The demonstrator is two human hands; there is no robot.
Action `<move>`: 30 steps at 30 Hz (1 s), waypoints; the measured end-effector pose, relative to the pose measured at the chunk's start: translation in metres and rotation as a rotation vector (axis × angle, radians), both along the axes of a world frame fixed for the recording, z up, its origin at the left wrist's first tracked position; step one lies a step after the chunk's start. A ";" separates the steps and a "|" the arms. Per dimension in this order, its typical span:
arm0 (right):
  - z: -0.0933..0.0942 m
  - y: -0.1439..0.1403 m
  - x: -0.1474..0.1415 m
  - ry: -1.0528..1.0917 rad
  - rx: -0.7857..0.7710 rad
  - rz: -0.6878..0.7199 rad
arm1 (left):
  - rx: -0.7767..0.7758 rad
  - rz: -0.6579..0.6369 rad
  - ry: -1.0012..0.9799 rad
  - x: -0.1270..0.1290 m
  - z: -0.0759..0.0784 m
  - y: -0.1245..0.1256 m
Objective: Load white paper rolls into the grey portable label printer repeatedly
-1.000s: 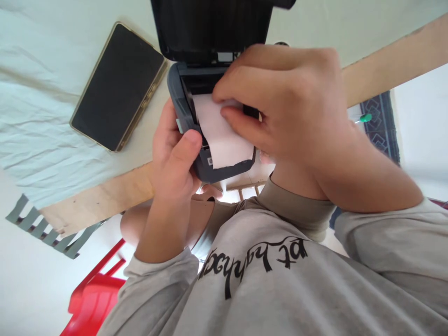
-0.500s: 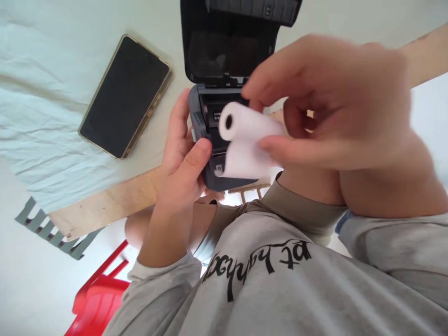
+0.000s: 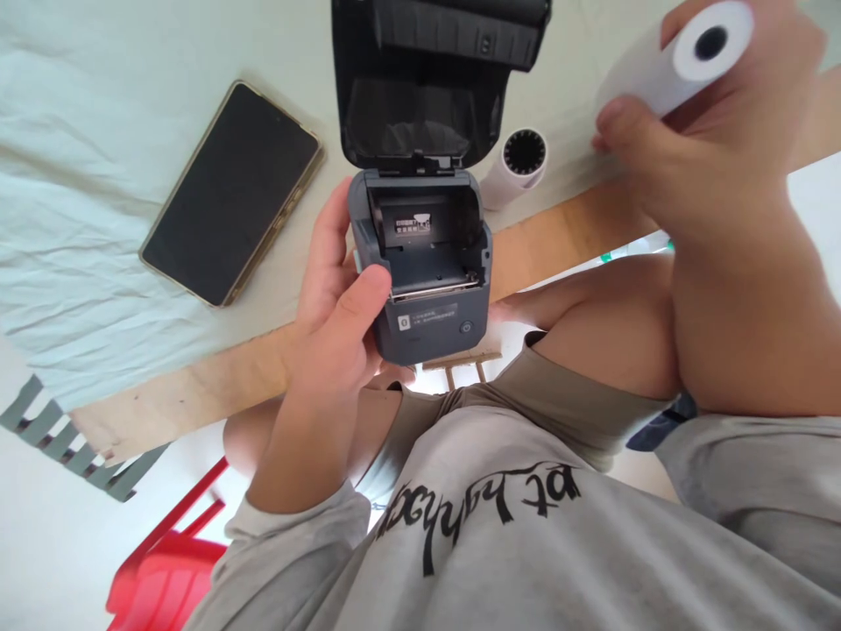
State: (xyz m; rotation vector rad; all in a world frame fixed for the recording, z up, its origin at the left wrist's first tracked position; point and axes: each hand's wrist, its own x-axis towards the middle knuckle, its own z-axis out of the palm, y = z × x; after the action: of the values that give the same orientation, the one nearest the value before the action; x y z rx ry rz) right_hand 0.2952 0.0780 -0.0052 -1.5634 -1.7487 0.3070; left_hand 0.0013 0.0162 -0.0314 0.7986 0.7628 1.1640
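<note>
Left hand (image 3: 342, 298) grasps a small dark grey printer (image 3: 424, 263) from its side, thumb across the front left corner, fingers wrapped behind; the unit is held off the tabletop (image 3: 98, 175), just above its near edge. Printer lid (image 3: 427, 79) stands fully open, hinged back; the paper bay beneath shows a small label on its rear wall. Right hand (image 3: 696, 149) is raised at upper right, well apart from the printer, and grips a white paper roll (image 3: 683, 53) between thumb and fingers, core hole facing the camera. A second roll (image 3: 516, 166) lies on the tabletop just beside the lid's right edge. A phone (image 3: 229, 193), screen dark, lies flat on the pale cloth to the left. Red chair (image 3: 164, 570) visible at lower left.
</note>
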 end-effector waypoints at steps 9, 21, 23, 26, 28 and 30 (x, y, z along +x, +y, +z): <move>0.008 -0.008 0.004 -0.120 -0.047 -0.009 | 0.126 -0.008 -0.094 -0.001 -0.004 0.005; 0.003 -0.023 -0.068 -0.312 0.119 0.245 | 0.212 0.038 -0.082 0.001 -0.009 0.007; 0.000 -0.023 -0.071 -0.313 0.065 0.205 | 0.190 0.034 -0.088 0.001 -0.008 0.005; -0.003 -0.026 -0.071 -0.281 0.036 0.174 | 0.205 0.013 -0.092 -0.001 -0.010 0.005; -0.003 -0.028 -0.069 -0.271 0.020 0.169 | 0.225 0.002 -0.072 -0.003 -0.012 0.005; 0.000 -0.030 -0.069 -0.264 0.009 0.171 | 0.223 0.002 -0.047 -0.005 -0.013 0.005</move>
State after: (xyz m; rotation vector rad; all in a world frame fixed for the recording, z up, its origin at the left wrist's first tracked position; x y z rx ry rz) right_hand 0.2266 0.0483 -0.0048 -1.5045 -2.0904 0.1810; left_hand -0.0034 0.0214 -0.0449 0.9517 0.6011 1.2805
